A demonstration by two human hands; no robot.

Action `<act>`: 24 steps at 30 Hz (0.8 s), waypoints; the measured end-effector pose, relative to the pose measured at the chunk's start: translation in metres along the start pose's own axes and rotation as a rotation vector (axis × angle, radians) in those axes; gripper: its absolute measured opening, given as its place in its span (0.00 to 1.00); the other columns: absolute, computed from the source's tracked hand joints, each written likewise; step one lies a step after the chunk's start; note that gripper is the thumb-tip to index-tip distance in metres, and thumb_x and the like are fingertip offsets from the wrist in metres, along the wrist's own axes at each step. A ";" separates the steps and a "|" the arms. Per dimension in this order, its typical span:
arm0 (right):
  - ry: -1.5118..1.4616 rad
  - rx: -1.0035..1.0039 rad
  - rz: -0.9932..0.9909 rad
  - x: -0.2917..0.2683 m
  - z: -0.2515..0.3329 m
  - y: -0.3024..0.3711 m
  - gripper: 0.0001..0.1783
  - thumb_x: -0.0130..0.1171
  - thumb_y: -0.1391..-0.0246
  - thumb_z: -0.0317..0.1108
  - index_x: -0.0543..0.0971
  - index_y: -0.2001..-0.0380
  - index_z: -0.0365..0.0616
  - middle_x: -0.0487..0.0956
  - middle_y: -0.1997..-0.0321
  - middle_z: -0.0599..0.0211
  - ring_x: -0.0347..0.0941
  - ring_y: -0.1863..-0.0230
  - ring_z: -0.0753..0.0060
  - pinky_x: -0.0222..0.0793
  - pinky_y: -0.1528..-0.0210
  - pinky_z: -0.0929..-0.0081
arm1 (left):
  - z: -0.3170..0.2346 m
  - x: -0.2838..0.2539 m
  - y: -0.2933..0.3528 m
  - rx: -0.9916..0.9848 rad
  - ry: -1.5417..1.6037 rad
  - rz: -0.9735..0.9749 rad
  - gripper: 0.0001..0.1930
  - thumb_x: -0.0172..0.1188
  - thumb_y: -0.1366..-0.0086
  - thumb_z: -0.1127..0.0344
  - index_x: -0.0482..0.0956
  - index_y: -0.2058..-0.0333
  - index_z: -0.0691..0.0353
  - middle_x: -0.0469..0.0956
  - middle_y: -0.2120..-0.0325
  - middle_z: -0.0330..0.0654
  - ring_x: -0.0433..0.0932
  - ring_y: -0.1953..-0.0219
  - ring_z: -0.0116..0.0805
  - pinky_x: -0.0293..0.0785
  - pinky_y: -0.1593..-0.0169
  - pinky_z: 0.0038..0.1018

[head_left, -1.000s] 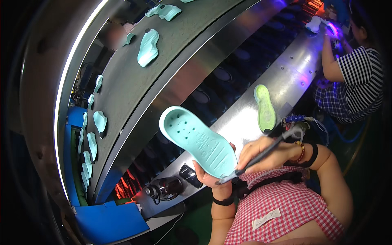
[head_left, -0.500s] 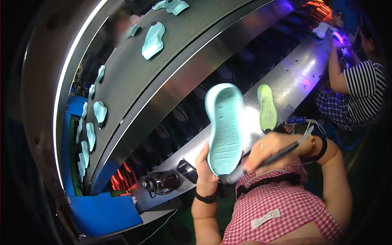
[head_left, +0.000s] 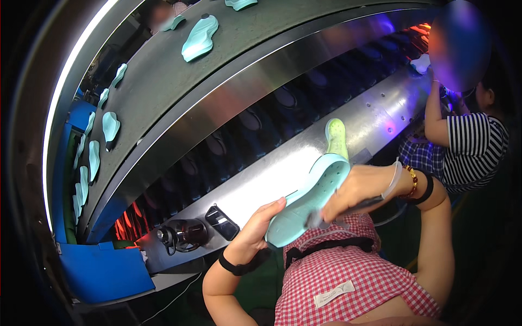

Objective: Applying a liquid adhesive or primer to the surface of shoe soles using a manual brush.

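Note:
A pale teal shoe midsole (head_left: 300,211) is tilted over the metal ledge, its near end gripped by my left hand (head_left: 251,229) with the thumb along the edge. My right hand (head_left: 361,187) is closed around a dark-handled brush (head_left: 368,204) with a clear tube at its back end. The brush tip is blurred and lies against or just above the midsole's surface; I cannot tell which. Beyond the midsole, a yellow-green sole (head_left: 336,136) lies on the ledge, its near end hidden.
Several teal midsoles ride on a dark conveyor belt (head_left: 157,92) at upper left. A dark jug (head_left: 186,236) and a phone (head_left: 222,223) sit on the metal ledge (head_left: 274,179). A co-worker in a striped shirt (head_left: 472,136) sits at right. A blue panel (head_left: 106,271) stands lower left.
The midsole has gone from nearly upright to slanting, its far end tipped right, and now covers part of the yellow-green sole. My left hand has moved left. The whole view has shifted.

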State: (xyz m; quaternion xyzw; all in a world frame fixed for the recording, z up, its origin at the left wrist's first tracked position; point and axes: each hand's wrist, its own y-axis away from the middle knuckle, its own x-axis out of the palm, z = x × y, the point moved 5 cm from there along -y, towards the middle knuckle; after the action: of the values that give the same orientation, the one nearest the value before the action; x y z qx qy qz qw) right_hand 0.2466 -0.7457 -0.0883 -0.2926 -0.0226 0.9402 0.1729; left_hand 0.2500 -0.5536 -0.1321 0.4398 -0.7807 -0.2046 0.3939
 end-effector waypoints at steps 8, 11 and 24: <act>-0.152 0.210 -0.249 -0.006 -0.015 0.010 0.14 0.57 0.52 0.32 0.77 0.61 0.39 0.79 0.67 0.58 0.76 0.66 0.69 0.70 0.63 0.77 | 0.016 -0.010 -0.012 0.158 0.243 0.066 0.26 0.42 0.35 0.55 0.58 0.46 0.70 0.67 0.51 0.52 0.71 0.52 0.41 0.67 0.48 0.31; -0.402 0.185 -0.481 0.009 -0.034 0.004 0.12 0.55 0.52 0.27 0.77 0.62 0.36 0.79 0.72 0.60 0.74 0.74 0.79 0.71 0.68 0.83 | 0.042 -0.008 -0.036 0.147 0.452 0.113 0.26 0.40 0.36 0.55 0.57 0.46 0.70 0.65 0.50 0.55 0.69 0.51 0.47 0.65 0.47 0.41; -0.834 0.112 -0.966 0.045 -0.071 0.037 0.12 0.52 0.52 0.21 0.74 0.61 0.34 0.78 0.72 0.62 0.72 0.80 0.81 0.69 0.76 0.84 | 0.051 -0.039 -0.041 0.278 0.682 -0.192 0.24 0.37 0.36 0.53 0.63 0.50 0.67 0.70 0.56 0.55 0.73 0.58 0.51 0.73 0.60 0.49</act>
State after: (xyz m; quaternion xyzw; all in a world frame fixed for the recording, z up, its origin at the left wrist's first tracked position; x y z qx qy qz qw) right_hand 0.2397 -0.7697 -0.1769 0.1506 -0.1683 0.7911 0.5685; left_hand 0.2430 -0.5430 -0.2070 0.6031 -0.5802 0.0255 0.5469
